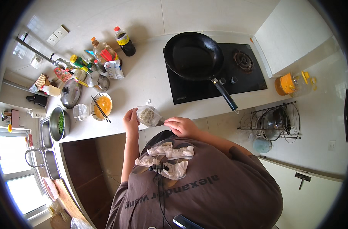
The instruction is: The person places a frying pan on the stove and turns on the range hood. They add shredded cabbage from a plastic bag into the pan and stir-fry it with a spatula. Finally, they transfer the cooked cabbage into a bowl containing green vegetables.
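A clear plastic bag (147, 115) holding a pale greyish clump of food is at the front edge of the counter; what the food is I cannot tell. My left hand (131, 121) pinches the bag's upper left edge between thumb and fingers. On the other side, my right hand (181, 126) has its fingers at the bag's lower right end, where a small dark patch shows beneath the fingertips. To the left stands a bowl of beaten egg (104, 103) with black chopsticks (100, 108) laid across it.
A black frying pan (194, 54) rests on the left burner of the gas hob (245, 81), handle toward me. Left are a steel pot (54, 127) of chopped greens, a plastic container (81, 111), a glass lid (71, 93) and a soy sauce bottle (125, 43). An oil jug (293, 83) stands right.
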